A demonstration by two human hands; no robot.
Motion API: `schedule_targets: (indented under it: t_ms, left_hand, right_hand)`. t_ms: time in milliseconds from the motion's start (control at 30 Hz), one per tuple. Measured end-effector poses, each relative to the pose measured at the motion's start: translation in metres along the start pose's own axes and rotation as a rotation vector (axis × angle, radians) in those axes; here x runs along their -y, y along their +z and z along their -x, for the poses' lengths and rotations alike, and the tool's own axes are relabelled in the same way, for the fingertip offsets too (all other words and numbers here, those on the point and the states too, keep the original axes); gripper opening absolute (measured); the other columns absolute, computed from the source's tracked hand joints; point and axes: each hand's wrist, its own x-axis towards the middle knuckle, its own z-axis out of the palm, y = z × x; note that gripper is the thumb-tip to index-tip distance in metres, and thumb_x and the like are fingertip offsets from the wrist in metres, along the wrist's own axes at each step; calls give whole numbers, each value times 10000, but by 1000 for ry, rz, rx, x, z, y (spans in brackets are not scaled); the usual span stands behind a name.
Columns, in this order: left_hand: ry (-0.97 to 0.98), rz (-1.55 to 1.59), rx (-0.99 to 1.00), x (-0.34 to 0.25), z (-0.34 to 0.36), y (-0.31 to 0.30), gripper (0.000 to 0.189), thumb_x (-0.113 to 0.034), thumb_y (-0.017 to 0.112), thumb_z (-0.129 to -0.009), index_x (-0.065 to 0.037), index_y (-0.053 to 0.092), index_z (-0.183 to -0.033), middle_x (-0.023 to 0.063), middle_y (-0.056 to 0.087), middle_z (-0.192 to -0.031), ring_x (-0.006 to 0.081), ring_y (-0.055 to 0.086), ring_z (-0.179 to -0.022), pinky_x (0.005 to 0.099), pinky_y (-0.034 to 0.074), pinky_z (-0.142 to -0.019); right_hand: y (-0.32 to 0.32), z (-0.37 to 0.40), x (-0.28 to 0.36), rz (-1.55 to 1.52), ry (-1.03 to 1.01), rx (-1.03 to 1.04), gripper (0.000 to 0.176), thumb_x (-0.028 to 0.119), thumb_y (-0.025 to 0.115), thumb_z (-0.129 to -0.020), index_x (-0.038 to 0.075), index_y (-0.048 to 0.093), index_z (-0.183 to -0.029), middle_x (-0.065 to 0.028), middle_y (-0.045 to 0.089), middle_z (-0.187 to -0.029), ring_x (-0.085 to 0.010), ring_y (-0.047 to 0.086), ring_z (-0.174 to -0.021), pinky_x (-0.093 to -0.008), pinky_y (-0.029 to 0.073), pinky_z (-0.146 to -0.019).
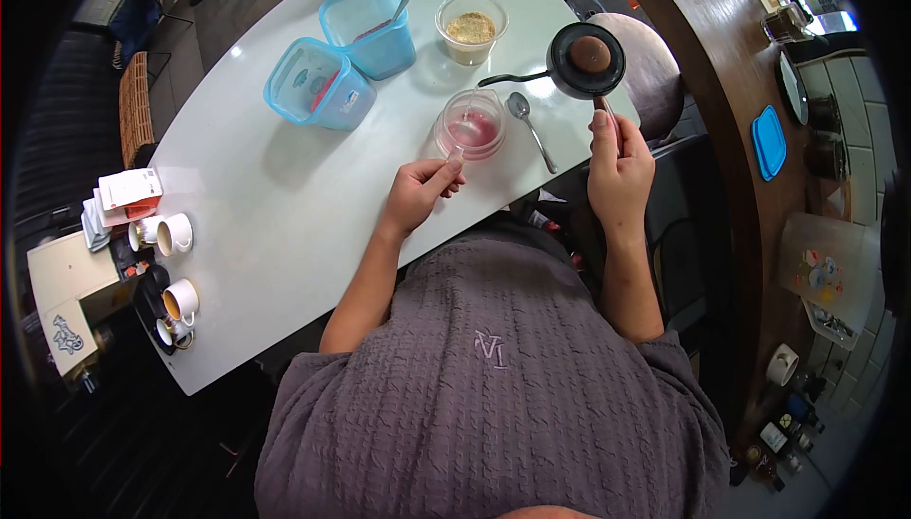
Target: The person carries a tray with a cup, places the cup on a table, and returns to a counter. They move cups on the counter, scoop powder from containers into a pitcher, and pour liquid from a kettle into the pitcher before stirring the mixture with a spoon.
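Note:
My right hand [619, 163] grips the handle of a black gooseneck kettle [566, 74] with a brown knob on its lid. The kettle's thin spout reaches left, its tip just beyond the far rim of a clear cup [477, 144] in this view. Pink contents show in the bottom of that cup. With thumb and fingers pinched together, my left hand [424, 193] holds the cup by its clear handle. A metal spoon [533, 133] lies on the table between the cup and my right hand.
Two blue translucent tubs [356, 106] with pinkish contents stand beyond my left hand, a metal utensil in the farther one. Near the kettle is a clear plastic cup [486, 52] of tan crumbs. Mugs [183, 299] line the left end of the white table [275, 253]. A wooden counter [707, 35] runs along the right.

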Motion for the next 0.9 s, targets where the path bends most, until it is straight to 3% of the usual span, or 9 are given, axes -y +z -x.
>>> schedule_targets:
  t_ms: [267,733,900]
  left_hand:
    - [-13,-19,-2,-3,1,0,334,-286,609,-895,6,670,-742,15,602,-654,61,516,-612,207,408,-572]
    - [11,-41,80,13,-1,1,273,-236,572,-919,6,654,-824,29,616,-746,98,556,-721,243,450,-703]
    - [47,-56,53,15,-3,1,276,-247,599,-903,5,658,-806,12,610,-733,86,547,-713,237,448,-691]
  right_hand:
    - [-2,-1,-1,3,-14,-19,284,243,535,-935,-28,607,-889,25,509,-669,-27,427,-599,-190,328,-531]
    - [-7,4,-1,-9,-10,10,292,252,541,-935,-31,602,-891,45,481,-642,-6,389,-554,-178,286,-488]
    - [-8,6,-1,-27,-6,9,287,253,542,-936,-24,603,-889,56,466,-632,4,379,-543,-170,271,-477]
